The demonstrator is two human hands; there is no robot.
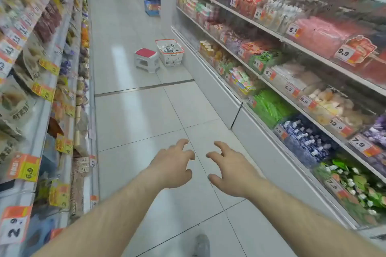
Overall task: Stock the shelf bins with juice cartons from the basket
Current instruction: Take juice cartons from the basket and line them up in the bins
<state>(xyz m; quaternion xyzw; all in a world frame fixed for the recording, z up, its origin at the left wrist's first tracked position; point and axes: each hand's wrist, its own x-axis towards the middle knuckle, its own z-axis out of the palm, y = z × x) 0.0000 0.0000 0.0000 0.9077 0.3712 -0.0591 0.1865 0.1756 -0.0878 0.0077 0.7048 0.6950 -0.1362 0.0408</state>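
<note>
Fingers (183,143) loosely curled, basket (170,52) ahead

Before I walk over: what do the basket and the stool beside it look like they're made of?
Basket: looks like moulded plastic, white lattice walls with a red rim, matte.
Stool: also seems plastic, white legs with slotted sides; the red top looks like a softer pad or a plastic insert, too far away to tell.
Both stand on the glossy tiled floor, which reflects the lights.

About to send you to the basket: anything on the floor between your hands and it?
Nothing visible: bare tile runs from both hands to the basket. The red-topped stool stands just left of it, off the direct line.
</note>
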